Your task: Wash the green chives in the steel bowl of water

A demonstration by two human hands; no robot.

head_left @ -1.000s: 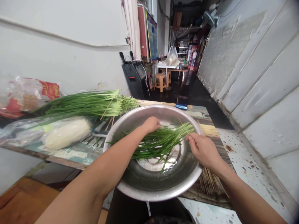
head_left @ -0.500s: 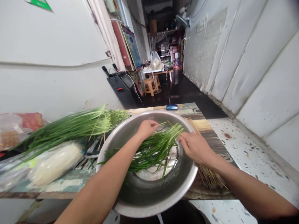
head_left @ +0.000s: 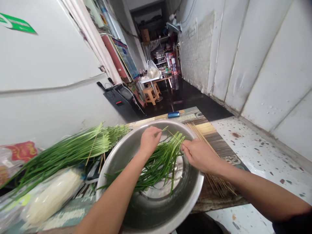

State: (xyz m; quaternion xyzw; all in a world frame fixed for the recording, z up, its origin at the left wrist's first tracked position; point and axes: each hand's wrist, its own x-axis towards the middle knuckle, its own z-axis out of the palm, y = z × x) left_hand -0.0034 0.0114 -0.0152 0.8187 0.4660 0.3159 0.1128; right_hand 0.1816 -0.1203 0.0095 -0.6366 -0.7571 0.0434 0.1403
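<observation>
A big steel basin (head_left: 195,191) sits on the table in front of me with a loose bunch of green chives (head_left: 159,162) lying across it. My left hand (head_left: 149,140) reaches over the basin and pinches the pale ends of the chives at the far rim. At the bunch's right edge, my right hand (head_left: 198,154) has its fingers closed on the chive ends. A thin skewer end shows between the two hands.
A larger pile of chives (head_left: 65,151) lies on the table left of the basin, with a white vegetable in plastic (head_left: 52,195) in front of it. Bamboo skewers (head_left: 212,162) lie right of the basin. A blue lighter (head_left: 173,114) sits at the table's far edge.
My view has tilted and swung a little to the right. Both hands stay on the chive ends in the basin, shifted slightly toward the left.
</observation>
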